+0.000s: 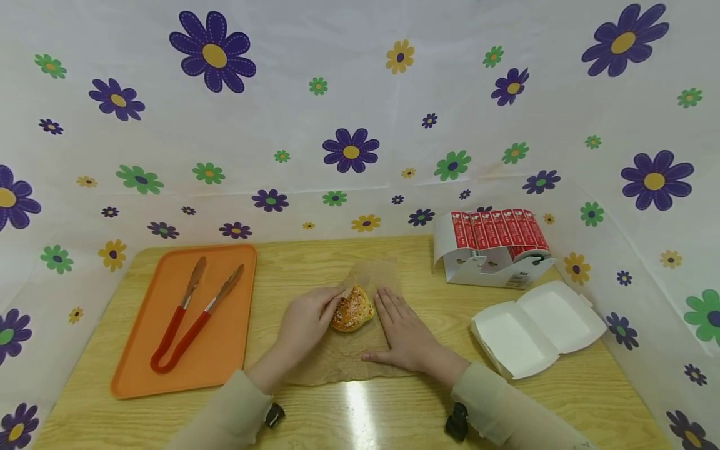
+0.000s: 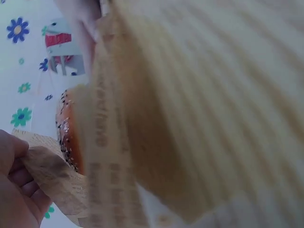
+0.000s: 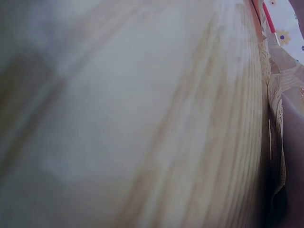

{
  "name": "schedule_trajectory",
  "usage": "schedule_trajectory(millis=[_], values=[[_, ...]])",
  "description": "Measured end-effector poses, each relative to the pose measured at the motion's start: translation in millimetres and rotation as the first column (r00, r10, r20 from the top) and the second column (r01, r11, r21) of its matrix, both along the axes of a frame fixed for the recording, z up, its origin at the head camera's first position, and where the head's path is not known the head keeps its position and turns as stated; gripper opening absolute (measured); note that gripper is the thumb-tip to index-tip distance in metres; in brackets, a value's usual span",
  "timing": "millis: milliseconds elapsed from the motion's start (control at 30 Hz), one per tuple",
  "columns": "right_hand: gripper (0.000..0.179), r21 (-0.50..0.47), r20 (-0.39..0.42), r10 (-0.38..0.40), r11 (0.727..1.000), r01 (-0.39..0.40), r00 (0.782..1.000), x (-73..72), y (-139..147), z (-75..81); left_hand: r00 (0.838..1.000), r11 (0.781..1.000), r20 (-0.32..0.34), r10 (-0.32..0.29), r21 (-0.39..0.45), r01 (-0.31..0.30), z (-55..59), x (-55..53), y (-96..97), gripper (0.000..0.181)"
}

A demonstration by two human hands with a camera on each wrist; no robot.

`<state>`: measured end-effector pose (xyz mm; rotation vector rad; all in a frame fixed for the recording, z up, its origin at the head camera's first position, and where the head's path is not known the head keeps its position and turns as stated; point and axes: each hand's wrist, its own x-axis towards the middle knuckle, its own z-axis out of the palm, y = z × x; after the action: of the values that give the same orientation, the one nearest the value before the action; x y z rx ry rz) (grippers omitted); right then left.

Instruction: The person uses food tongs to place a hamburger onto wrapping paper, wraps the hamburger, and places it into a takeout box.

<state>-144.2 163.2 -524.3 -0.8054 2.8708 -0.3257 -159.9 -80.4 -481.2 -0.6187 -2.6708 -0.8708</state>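
Observation:
A round, glossy seeded bun [image 1: 353, 309] sits on a sheet of brown printed paper [image 1: 332, 369] in the middle of the table. My left hand [image 1: 306, 319] is at the bun's left side and pinches the paper. In the left wrist view, that hand [image 2: 19, 185] holds a raised flap of the paper [image 2: 59, 180] between thumb and fingers beside the bun [image 2: 69, 128]. Right of the bun, my right hand [image 1: 406, 334] rests on the paper with its fingers straight and its thumb spread. The right wrist view mostly shows blurred tabletop.
An orange tray [image 1: 225, 350] on the left bears red-handled tongs [image 1: 174, 334]. At the back right stands a white holder with red-labelled boxes [image 1: 495, 247]. An open white clamshell container [image 1: 534, 331] lies at the right. A flowered cloth [image 1: 360, 94] hangs around the table.

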Motion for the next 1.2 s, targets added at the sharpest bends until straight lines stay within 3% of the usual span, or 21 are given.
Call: schedule_trajectory(millis=[133,233,400,767,933,1100,1200], values=[[0.123,-0.004,-0.008,0.003,1.0,-0.003,1.0,-1.0,-1,-0.3,0.994,0.984,-0.085,-0.071,-0.169,0.056,-2.3,4.5,0.3,0.028],[0.124,0.026,0.007,-0.002,1.0,0.001,1.0,-1.5,-2,0.0,0.979,0.96,-0.155,-0.134,-0.266,0.089,-3.9,7.0,-1.0,0.034],[0.124,0.052,0.035,-0.009,0.999,0.007,0.999,-2.2,-4,-0.1,0.955,0.918,-0.194,-0.224,-0.37,0.14,-7.0,8.9,-5.2,0.045],[0.123,0.036,-0.026,0.014,0.999,-0.013,1.0,-2.1,-6,1.2,0.927,0.812,-0.028,-0.374,-0.492,0.313,-4.9,8.4,-21.0,0.068],[0.122,0.019,-0.022,0.008,1.0,-0.008,1.0,-2.1,-5,2.0,0.911,0.769,0.072,-0.405,-0.513,0.382,-5.2,7.9,-26.7,0.079],[0.121,-0.009,0.018,-0.001,1.0,0.001,1.0,-1.1,0,1.7,0.909,0.754,0.13,-0.397,-0.519,0.403,-7.0,9.6,-26.3,0.082],[0.12,-0.051,0.014,0.012,0.999,-0.011,1.0,0.4,7,1.9,0.909,0.756,0.145,-0.391,-0.513,0.407,-7.4,9.4,-25.0,0.081]])
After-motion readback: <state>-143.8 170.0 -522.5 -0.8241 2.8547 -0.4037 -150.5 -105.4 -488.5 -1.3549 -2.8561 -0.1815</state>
